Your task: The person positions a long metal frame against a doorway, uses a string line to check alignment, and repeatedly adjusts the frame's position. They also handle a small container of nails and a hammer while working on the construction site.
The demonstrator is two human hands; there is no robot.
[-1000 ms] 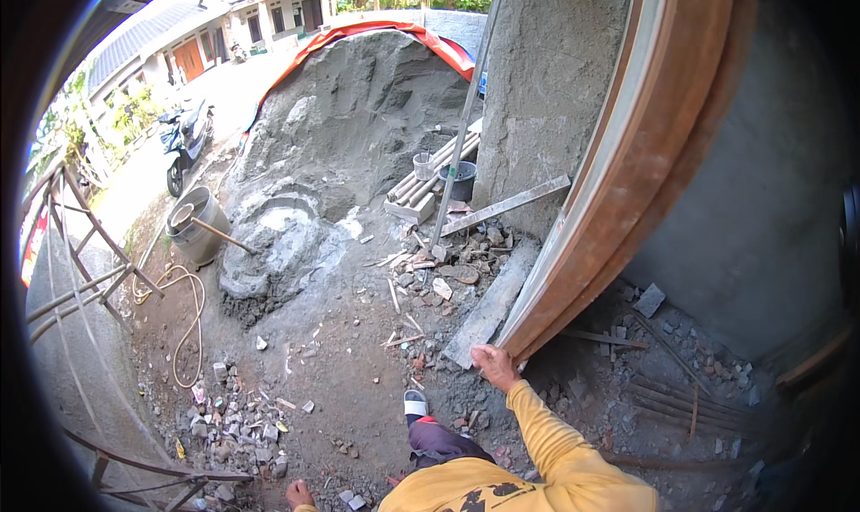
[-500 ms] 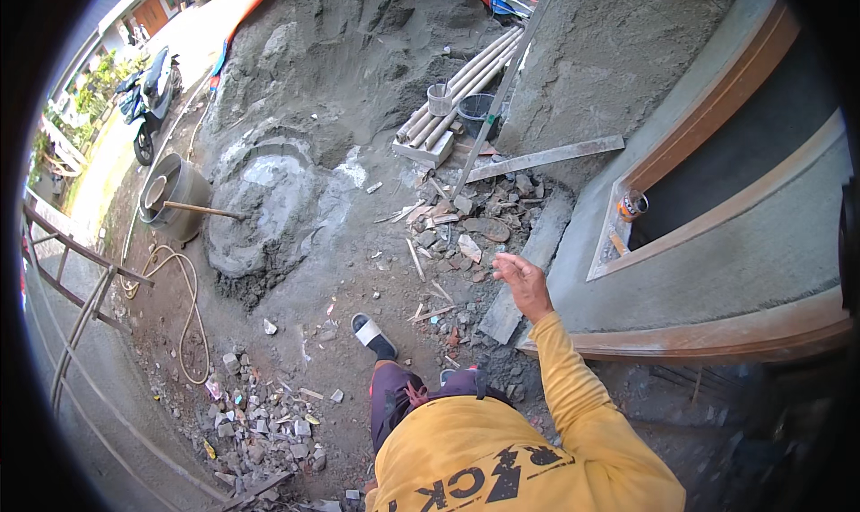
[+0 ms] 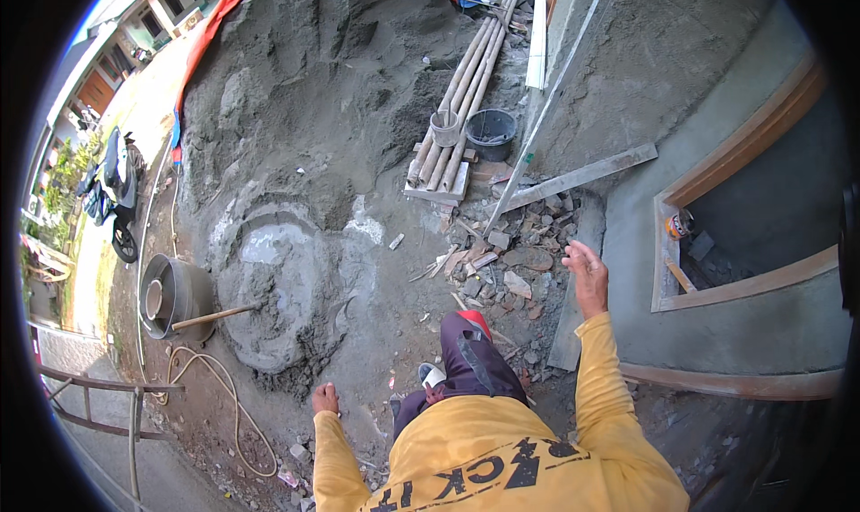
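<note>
My right hand (image 3: 588, 277) is held out beside the grey wall, its fingers loosely bent and nothing in it. Below it lies a flat grey slab (image 3: 571, 326) along the wall's foot, next to broken rubble (image 3: 515, 283). My left hand (image 3: 326, 398) hangs low on the left, fingers curled in, with no object showing in it. Ahead of that hand is a round patch of wet grey mortar (image 3: 291, 292). A wooden-handled tool (image 3: 212, 318) rests with its head buried in the mortar. Its handle reaches over a big grey bucket (image 3: 199, 290) with a smaller pail (image 3: 156, 299) inside.
Bamboo poles (image 3: 475, 73) lie on a pale block, with a small pail (image 3: 444, 129) and a black bucket (image 3: 492, 129) beside them. A long board (image 3: 582, 177) leans at the wall. An opening frame (image 3: 661, 252) holds a can (image 3: 680, 223). A hose (image 3: 237, 404) and ladder-like frame (image 3: 90, 382) lie left.
My view has shifted forward and turned, bringing the mortar and poles nearer. My left hand has come into view. A bent leg has stepped forward, and my right hand remains raised near the wall.
</note>
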